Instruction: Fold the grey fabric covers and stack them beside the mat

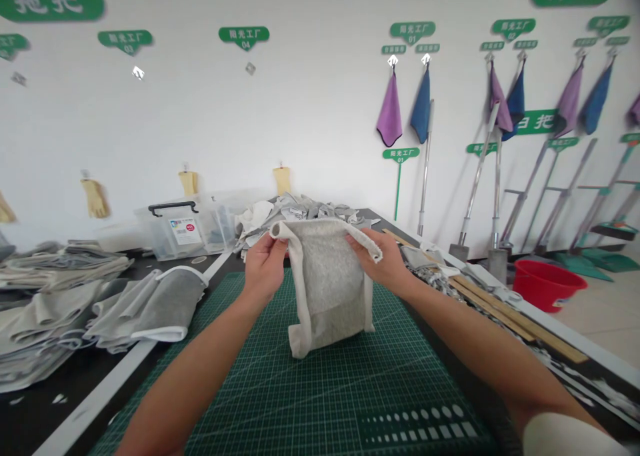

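left hand (265, 267), right hand (377, 259), both gripping the top edge of a grey cloth (327, 286), perhaps fleece, hanging over a green cutting mat (400, 369)

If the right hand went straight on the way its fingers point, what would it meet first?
The right hand would meet the grey cloth first: it is pinching that cloth's top edge.

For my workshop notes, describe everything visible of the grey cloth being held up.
The grey cloth is a soft-looking, mottled piece with a paler off-white band along its top and side edges. The left hand and right hand pinch its folded-over top corners. It hangs upright over the green cutting mat; whether its lower edge touches the mat is unclear.
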Available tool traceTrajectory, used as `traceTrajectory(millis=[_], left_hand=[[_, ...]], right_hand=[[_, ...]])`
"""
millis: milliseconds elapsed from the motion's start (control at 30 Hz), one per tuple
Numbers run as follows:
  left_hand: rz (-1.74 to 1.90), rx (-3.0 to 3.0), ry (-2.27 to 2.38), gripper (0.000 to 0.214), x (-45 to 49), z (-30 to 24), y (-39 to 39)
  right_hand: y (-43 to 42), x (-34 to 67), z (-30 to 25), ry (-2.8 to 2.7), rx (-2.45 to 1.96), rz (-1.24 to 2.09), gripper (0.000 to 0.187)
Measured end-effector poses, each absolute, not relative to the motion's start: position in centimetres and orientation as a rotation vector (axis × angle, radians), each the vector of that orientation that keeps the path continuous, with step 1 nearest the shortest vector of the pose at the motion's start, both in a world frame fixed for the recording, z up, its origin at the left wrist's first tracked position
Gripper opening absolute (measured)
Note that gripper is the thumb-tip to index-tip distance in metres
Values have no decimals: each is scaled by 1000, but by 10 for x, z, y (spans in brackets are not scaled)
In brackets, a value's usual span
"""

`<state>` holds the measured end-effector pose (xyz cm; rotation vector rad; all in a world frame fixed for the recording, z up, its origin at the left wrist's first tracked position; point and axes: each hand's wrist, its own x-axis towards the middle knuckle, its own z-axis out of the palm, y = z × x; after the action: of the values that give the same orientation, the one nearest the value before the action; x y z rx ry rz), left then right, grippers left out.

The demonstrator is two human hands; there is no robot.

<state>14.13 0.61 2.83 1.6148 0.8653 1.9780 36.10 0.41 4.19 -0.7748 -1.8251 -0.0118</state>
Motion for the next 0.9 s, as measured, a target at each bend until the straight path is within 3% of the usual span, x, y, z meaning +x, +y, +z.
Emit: traceTrajectory(millis=[300, 567, 667, 900], left_hand=[[2001, 1338, 713, 20, 153, 39, -5], [2083, 1346, 658, 14, 156, 56, -25], [2036, 1326, 710, 17, 157, 57, -23], [1860, 1302, 849, 17, 145, 31, 16]], right_hand=[[-4, 359, 52, -1679, -740, 152, 39], [-21, 360, 61, -1595, -627, 246, 32], [-17, 356, 60, -1549, -600, 412, 28], [30, 359, 24, -1444, -874, 778, 37]])
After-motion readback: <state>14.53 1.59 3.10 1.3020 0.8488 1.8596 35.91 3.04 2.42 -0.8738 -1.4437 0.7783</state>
